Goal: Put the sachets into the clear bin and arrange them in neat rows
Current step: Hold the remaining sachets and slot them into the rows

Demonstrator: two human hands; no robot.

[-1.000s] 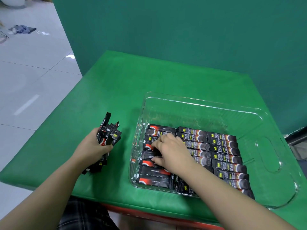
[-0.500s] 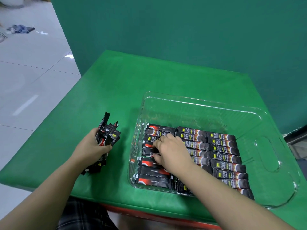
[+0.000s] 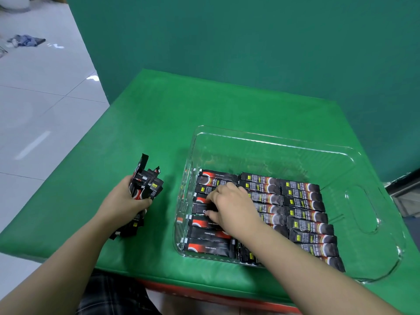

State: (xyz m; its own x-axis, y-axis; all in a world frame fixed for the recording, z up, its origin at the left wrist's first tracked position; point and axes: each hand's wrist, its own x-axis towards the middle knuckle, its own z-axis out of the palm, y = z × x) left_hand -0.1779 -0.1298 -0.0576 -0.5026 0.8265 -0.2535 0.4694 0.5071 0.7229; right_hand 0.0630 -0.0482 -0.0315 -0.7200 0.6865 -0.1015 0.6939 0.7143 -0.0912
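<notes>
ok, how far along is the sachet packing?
Done: three columns of sachets lie flat in the clear bin, mostly neat. In hand: the right hand is inside the bin with its fingers on a sachet in the left column; whether it is placing or straightening is unclear. Left: the left hand grips a bundle of sachets outside the bin, above the green table. The bin's far end is bare.

Premises are presenting as a staged recording room: green backdrop wall [image 3: 250,53], green-covered table [image 3: 159,123], white tiled floor [image 3: 34,92].
</notes>
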